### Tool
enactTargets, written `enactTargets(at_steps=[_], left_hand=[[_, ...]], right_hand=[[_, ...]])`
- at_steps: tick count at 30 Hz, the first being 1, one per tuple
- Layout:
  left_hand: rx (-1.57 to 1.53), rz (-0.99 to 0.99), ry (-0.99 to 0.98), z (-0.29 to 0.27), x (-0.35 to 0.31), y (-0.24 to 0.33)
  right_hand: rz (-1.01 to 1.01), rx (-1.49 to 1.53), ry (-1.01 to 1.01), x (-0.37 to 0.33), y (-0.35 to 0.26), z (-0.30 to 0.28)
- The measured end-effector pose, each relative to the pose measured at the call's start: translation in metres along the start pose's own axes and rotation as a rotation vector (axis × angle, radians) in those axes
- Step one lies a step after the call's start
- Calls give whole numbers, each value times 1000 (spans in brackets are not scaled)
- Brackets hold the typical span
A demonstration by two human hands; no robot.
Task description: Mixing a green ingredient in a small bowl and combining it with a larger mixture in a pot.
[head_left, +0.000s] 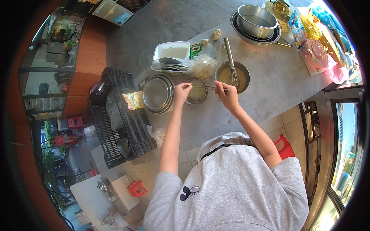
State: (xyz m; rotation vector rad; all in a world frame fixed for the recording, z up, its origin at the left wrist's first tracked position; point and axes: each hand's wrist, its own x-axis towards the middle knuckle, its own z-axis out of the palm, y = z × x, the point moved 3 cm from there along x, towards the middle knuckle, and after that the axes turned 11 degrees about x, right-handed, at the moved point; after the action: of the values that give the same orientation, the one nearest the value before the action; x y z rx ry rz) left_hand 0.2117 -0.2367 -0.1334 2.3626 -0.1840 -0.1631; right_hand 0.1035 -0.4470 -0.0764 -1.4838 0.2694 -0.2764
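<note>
My left hand point(182, 92) is closed in a pinch on a small yellow-green piece point(189, 84), too small to name, over the left rim of a small round metal bowl point(196, 102). From the other side, my right hand point(228, 96) grips a slim metal utensil point(208, 87) whose pronged, fork-like end points left over that bowl. Some pale stuff lies inside the bowl. Just right of it, a deeper metal bowl point(248, 82) holds a pale yellowish liquid, and a wire whisk point(229, 52) leans in it with its handle up.
Stacked round metal pans point(155, 94) sit to the left, beside a yellow snack packet point(133, 100) and black plastic crates point(111, 123). Behind are a white tub point(172, 50), a clear plastic bag point(204, 66) and a green packet point(195, 50). Large metal pots point(257, 21) stand back right.
</note>
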Motion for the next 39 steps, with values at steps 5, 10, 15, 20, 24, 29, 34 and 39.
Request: enactTargets(at_steps=[5, 10, 15, 20, 24, 29, 34, 39], left_hand=[[-78, -31, -87, 0, 2, -3], [-28, -81, -54, -2, 7, -4], [-229, -173, -199, 17, 5, -18], [-36, -152, -179, 25, -5, -19], [177, -25, -13, 14, -5, 0], [535, 56, -132, 24, 1, 7], [724, 87, -184, 37, 9, 2], [769, 133, -245, 43, 14, -4]], right_hand=[[-16, -46, -21, -1, -4, 2], [-21, -104, -34, 2, -5, 0], [47, 19, -17, 4, 8, 18], [121, -80, -68, 4, 28, 21], [-25, -137, -130, 4, 17, 20], [-224, -267, -195, 5, 8, 33], [-270, -321, -207, 7, 6, 36], [-235, -310, -184, 9, 18, 35]])
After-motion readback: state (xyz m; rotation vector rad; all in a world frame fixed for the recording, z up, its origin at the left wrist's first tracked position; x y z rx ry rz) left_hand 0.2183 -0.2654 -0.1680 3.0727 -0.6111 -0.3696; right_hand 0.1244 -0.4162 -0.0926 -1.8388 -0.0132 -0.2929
